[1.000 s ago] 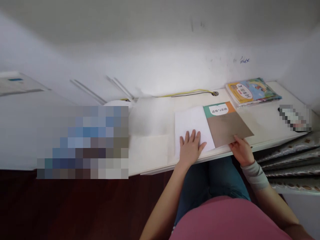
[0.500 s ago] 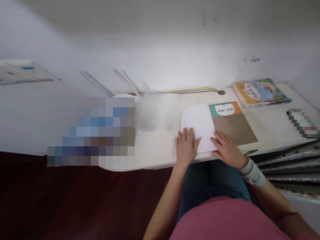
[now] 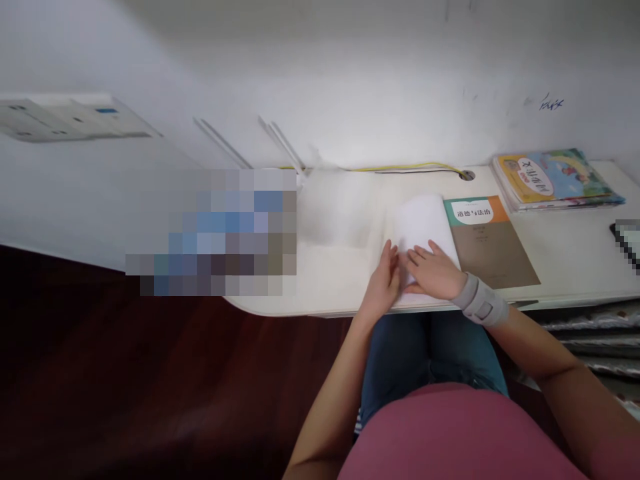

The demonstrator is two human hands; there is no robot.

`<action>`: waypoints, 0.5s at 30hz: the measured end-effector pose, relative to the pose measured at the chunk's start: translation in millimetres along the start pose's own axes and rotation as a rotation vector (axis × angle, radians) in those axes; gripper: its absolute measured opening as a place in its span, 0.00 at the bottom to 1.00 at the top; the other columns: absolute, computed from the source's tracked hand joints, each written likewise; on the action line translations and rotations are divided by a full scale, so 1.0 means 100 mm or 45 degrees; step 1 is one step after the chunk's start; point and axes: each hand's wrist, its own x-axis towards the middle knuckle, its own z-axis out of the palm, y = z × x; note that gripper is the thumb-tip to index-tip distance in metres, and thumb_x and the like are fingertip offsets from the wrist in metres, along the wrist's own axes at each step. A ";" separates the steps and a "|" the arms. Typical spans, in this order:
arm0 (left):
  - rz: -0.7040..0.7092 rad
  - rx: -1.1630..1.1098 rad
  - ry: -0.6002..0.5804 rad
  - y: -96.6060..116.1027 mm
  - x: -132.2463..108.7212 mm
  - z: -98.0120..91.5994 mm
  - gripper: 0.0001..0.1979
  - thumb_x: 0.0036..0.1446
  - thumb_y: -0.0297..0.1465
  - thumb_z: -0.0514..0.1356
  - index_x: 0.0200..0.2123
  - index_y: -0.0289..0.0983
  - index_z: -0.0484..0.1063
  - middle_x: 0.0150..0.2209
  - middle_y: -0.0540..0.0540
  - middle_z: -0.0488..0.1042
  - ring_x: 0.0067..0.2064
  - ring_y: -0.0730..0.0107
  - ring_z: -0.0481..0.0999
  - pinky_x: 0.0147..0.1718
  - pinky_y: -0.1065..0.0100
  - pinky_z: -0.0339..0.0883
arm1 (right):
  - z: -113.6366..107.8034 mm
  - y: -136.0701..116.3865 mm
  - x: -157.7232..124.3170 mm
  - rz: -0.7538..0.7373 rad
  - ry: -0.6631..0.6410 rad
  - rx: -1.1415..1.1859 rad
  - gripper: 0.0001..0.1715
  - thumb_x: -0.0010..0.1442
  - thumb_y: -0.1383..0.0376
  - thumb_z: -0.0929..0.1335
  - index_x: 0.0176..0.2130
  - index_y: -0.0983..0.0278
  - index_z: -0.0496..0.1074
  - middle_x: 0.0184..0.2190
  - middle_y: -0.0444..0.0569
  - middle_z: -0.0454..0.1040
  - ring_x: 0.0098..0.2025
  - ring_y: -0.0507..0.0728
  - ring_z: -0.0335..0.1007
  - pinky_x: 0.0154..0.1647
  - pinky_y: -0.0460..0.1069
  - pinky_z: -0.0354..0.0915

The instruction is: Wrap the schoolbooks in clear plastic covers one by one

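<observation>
A white sheet or open white page (image 3: pixel 425 223) lies on the white desk (image 3: pixel 335 280), against the left side of a book with a green, orange and brown cover (image 3: pixel 493 250). My right hand (image 3: pixel 433 270), with a grey band at the wrist, lies on the white paper with its fingers spread. At the paper's lower left edge is my left hand (image 3: pixel 386 277), turned on its side with the fingers pointing up; whether it pinches the paper edge is hidden.
Colourful booklets (image 3: pixel 555 179) are stacked at the back right. A phone (image 3: pixel 629 241), partly blurred out, lies at the right edge. A yellow cable (image 3: pixel 410 166) runs along the wall to a desk hole. Pixelated items cover the left end.
My right hand has moved left across the paper, close to my left hand. My left hand has turned from palm down onto its side. The whole view has shifted.
</observation>
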 end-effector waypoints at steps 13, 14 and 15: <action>0.116 0.697 0.046 0.01 -0.04 -0.11 0.23 0.65 0.38 0.47 0.57 0.34 0.67 0.59 0.38 0.68 0.61 0.53 0.64 0.57 0.51 0.57 | 0.02 0.31 -0.30 0.197 -0.042 -0.088 0.34 0.59 0.51 0.67 0.59 0.65 0.65 0.61 0.68 0.61 0.64 0.73 0.53 0.60 0.72 0.45; 0.112 0.688 0.066 0.01 -0.04 -0.10 0.23 0.65 0.38 0.46 0.57 0.34 0.67 0.58 0.38 0.69 0.61 0.53 0.64 0.57 0.51 0.57 | 0.02 0.28 -0.30 0.198 -0.029 -0.081 0.34 0.58 0.51 0.67 0.59 0.65 0.65 0.61 0.67 0.61 0.64 0.73 0.53 0.61 0.72 0.45; 0.109 0.684 0.085 0.01 -0.05 -0.09 0.23 0.65 0.38 0.46 0.57 0.34 0.67 0.57 0.38 0.70 0.60 0.53 0.64 0.58 0.51 0.57 | 0.03 0.26 -0.28 0.192 -0.017 -0.071 0.34 0.58 0.51 0.68 0.59 0.65 0.66 0.61 0.67 0.61 0.64 0.73 0.53 0.61 0.71 0.44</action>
